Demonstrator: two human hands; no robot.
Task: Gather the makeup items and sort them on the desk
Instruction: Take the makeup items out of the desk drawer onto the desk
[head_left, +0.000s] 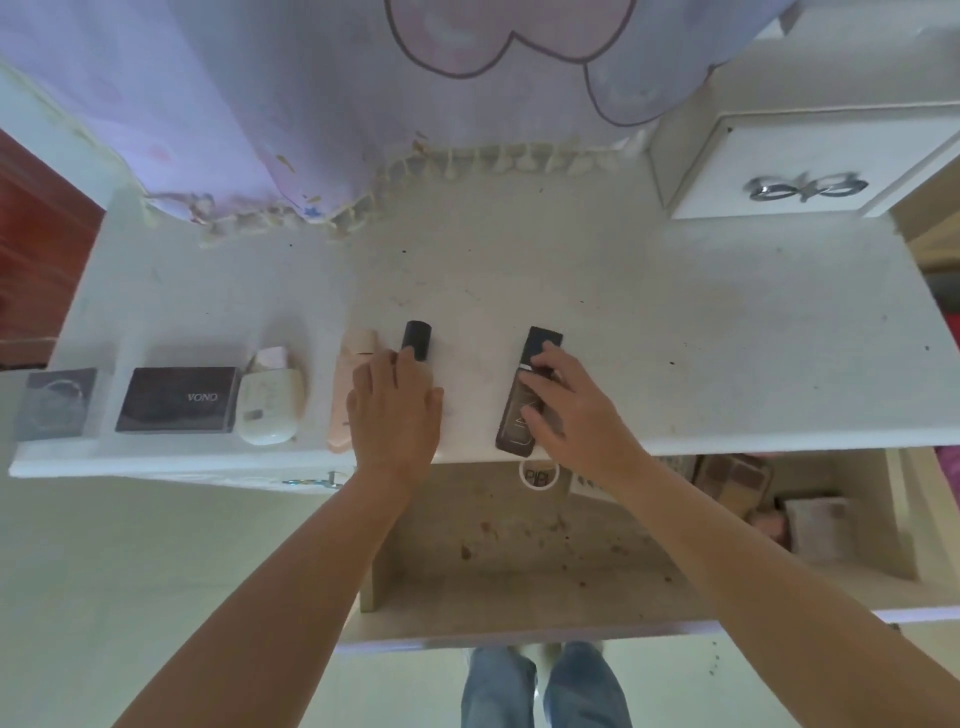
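The open drawer (597, 582) lies nearest, holding small boxes (810, 525). On the desk (675, 338) above it, the right hand (576, 415) pinches a brown bottle (522, 410). The left hand (397, 410) lies flat over a black-capped tube (417, 340), beside a pink tube (349, 384), a white case (269, 402) and a dark palette (176, 400).

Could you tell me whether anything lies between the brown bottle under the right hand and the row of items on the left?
Nothing visible lies on the bare desk between the brown bottle and the row's nearest item, the black-capped tube under the left hand. The right hand rests on the bottle.
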